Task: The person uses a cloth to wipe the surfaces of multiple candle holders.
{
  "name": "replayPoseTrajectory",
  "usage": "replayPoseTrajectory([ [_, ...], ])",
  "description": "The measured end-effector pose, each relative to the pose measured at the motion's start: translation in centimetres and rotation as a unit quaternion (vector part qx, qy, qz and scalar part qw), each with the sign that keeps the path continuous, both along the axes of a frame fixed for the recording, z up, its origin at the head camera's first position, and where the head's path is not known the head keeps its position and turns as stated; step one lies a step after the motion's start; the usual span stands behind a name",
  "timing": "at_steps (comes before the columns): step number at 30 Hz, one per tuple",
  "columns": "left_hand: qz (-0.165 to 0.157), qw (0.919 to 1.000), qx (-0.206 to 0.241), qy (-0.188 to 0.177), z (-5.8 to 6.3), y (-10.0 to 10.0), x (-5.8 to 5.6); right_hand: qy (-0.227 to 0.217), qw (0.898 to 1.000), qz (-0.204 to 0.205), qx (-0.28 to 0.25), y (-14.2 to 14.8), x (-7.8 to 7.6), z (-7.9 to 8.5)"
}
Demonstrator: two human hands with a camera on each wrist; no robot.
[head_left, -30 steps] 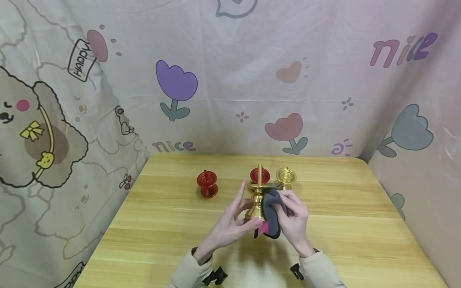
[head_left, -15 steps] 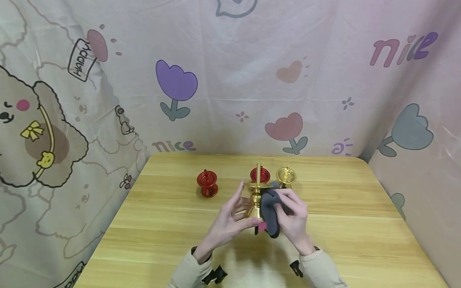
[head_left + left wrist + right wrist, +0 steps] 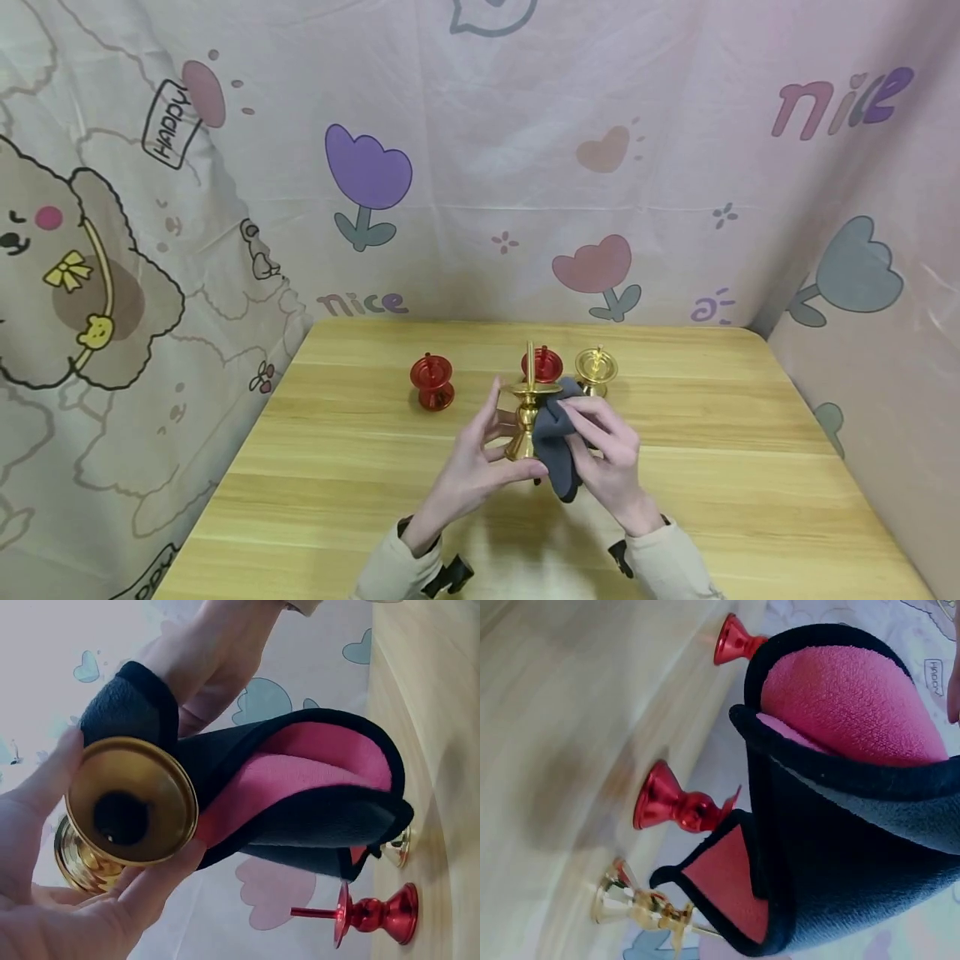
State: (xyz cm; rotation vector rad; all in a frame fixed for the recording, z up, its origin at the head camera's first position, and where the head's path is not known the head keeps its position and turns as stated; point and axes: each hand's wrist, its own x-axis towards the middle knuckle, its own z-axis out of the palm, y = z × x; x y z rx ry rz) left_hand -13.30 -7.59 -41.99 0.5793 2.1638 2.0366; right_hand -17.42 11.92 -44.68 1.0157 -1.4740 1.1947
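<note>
Cloth (image 3: 553, 442) apparently against rim of candlestick (image 3: 527, 416)

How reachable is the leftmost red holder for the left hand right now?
Probably not yet: the left hand is occupied gripping a gold holder. The way across the table to the leftmost red holder looks unobstructed, so freeing that hand should suffice.

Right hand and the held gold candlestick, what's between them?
In the head view, the gray cloth, pinched by the right hand, lies between it and the candlestick.
</note>
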Motion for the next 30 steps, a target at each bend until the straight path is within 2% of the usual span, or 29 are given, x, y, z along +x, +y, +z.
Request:
replayPoseTrajectory([
  [4, 0.012, 0.9988, -0.012, 0.045, 0.0, 0.0, 0.0, 0.023, 0.999, -0.034, 0.027, 0.0, 0.0, 0.3],
  [6, 0.006, 0.9986, -0.011, 0.051, -0.1, -0.1, -0.1, 0.006, 0.999, -0.028, 0.025, 0.1, 0.0, 0.2],
  [9, -0.02, 0.9992, 0.002, 0.034, -0.3, -0.3, -0.3, -0.062, 0.998, 0.022, -0.014, 0.1, 0.1, -0.1],
  [12, -0.054, 0.9984, 0.018, 0.002, -0.3, -0.5, -0.3, -0.14, 0.984, 0.083, -0.07, 0.2, 0.4, -0.5],
  [15, -0.087, 0.9956, 0.032, -0.015, -0.2, -0.5, -0.3, -0.168, 0.976, 0.101, -0.091, 0.2, 0.7, -0.5],
  [18, -0.095, 0.9945, 0.04, -0.022, -0.1, -0.4, -0.3, -0.131, 0.986, 0.08, -0.069, 0.3, 0.6, -0.4],
  [21, -0.082, 0.9956, 0.04, -0.018, 0.0, -0.4, -0.3, -0.058, 0.997, 0.047, -0.03, 0.3, 0.3, -0.2],
  [25, -0.077, 0.9964, 0.034, -0.006, 0.1, -0.7, -0.1, 0.024, 0.999, 0.026, 0.0, 0.2, 0.1, 0.2],
  [27, -0.088, 0.9954, 0.038, 0.0, 0.2, -0.9, -0.1, 0.022, 0.999, 0.039, -0.005, 0.2, 0.1, 0.3],
  [30, -0.109, 0.9931, 0.041, 0.009, 0.3, -1.2, -0.1, -0.048, 0.994, 0.097, -0.032, 0.2, 0.5, 0.4],
])
